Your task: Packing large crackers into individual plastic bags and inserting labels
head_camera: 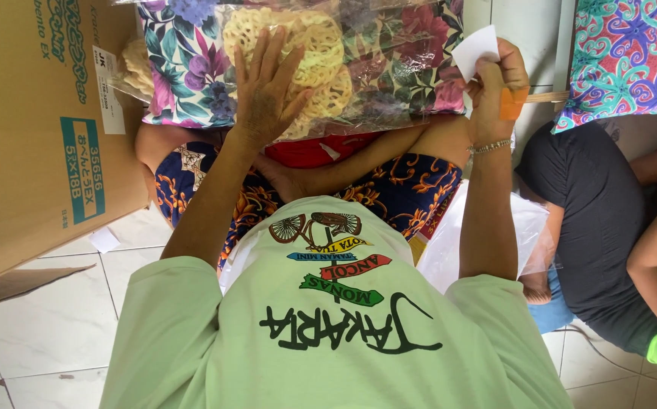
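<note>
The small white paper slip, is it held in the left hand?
No, the white paper slip is pinched in the right hand, while the left hand lies flat on the clear bag of crackers.

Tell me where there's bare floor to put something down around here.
Bare white tile floor lies at lower left, bordered by the cardboard box and the green sleeve. The lap is crowded: the left hand presses on the clear bag of crackers, the right hand holds a white paper slip. Another person fills the right side.
</note>
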